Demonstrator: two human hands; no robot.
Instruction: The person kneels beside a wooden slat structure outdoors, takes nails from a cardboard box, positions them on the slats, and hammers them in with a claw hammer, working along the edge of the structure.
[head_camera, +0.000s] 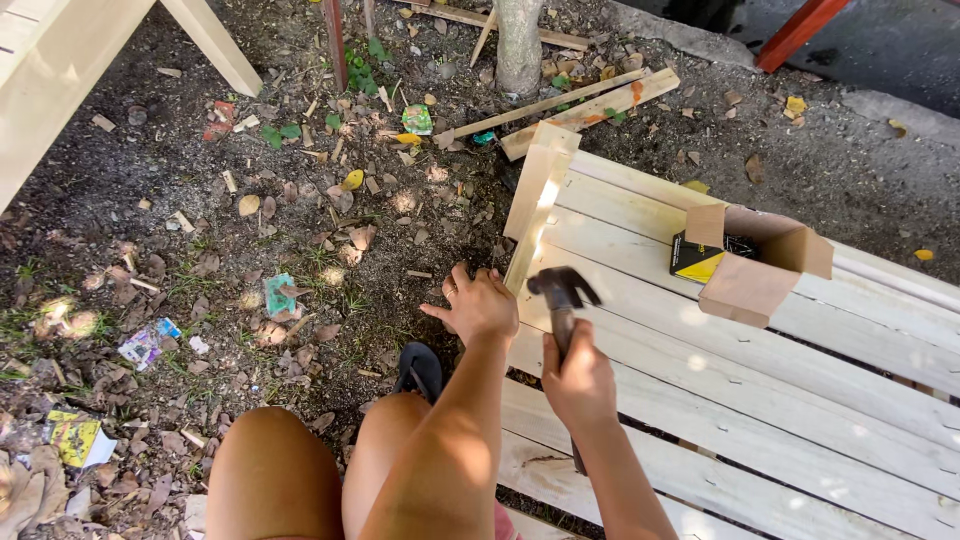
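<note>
Head view: the right hand (580, 380) was closed around the handle of a dark steel claw hammer (562, 292), its head raised just beside the upright pale wooden end board (535, 205) of a slatted pale wood panel (760, 380). The left hand (480, 305), fingers spread, rested against that board's lower end. The hammer appeared rigid and head-heavy, best gripped low on the handle. An open brown cardboard box (765, 265) lay on the slats.
</note>
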